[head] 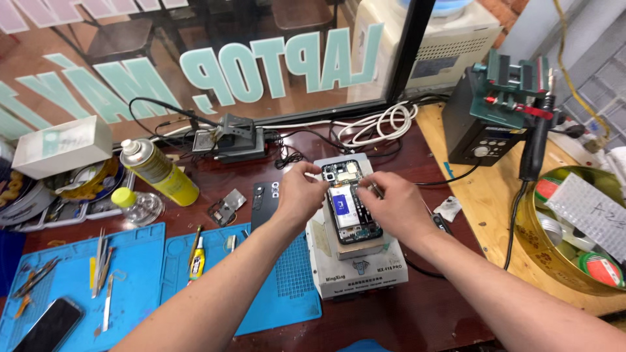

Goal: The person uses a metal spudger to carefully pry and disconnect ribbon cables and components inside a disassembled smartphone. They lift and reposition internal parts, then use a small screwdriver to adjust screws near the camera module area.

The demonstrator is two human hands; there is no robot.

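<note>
Opened phone on the heating stand: bench inventory

Forearms first, both mine, crossing low over the blue mat [280, 287] toward the work. Item one: opened phone [351, 203], back cover off, circuit board and pale battery showing, lying flat on the white heating stand [355, 264] at bench centre. My left hand [297, 194] sits at the phone's upper left edge, thumb and forefinger pinched close at the corner near the camera module; whether they grip a part I cannot tell. My right hand [396, 207] rests against the phone's right edge, fingers curled shut around a thin metal tool [376, 190] whose tip points at the board. Good practice as I judge it: steady the frame with the left, keep the tool shallow, lever gently, avoid the battery. Item two: yellow spray can [160, 171], lying tilted, well left. Item three: removed dark back cover [264, 201], just left of the stand. Item four: tweezers [101, 261] on the far mat
</note>
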